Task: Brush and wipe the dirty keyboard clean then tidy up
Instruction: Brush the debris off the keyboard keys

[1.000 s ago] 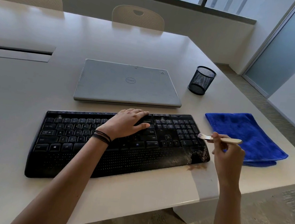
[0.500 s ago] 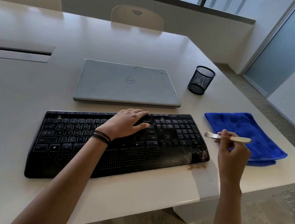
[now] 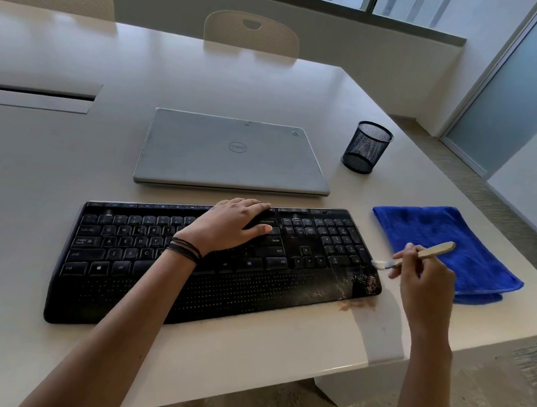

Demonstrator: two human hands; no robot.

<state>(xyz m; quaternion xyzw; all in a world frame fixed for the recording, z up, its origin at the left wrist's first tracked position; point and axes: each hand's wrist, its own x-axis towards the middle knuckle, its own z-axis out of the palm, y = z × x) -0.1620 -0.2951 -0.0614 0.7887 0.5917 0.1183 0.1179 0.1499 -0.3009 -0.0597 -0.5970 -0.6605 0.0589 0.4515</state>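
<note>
A black keyboard (image 3: 182,267) lies on the white table (image 3: 59,156), with brown dust on its lower right corner and a little on the table beside it. My left hand (image 3: 233,222) rests flat on the keys near the middle, fingers straight. My right hand (image 3: 422,276) pinches a small brush (image 3: 425,254) with a pale wooden handle. The bristles touch the keyboard's right edge beside the number pad. A folded blue cloth (image 3: 444,242) lies to the right of the keyboard, partly behind my right hand.
A shut silver laptop (image 3: 232,157) lies behind the keyboard. A black mesh pen cup (image 3: 366,148) stands to its right. Two pale chairs (image 3: 251,32) stand at the far side. The table's corner and edge run close on the right, with floor below.
My right hand swung the brush out to the right off the keyboard, then brought it back down so the bristles meet the right edge again. The left hand stayed put.
</note>
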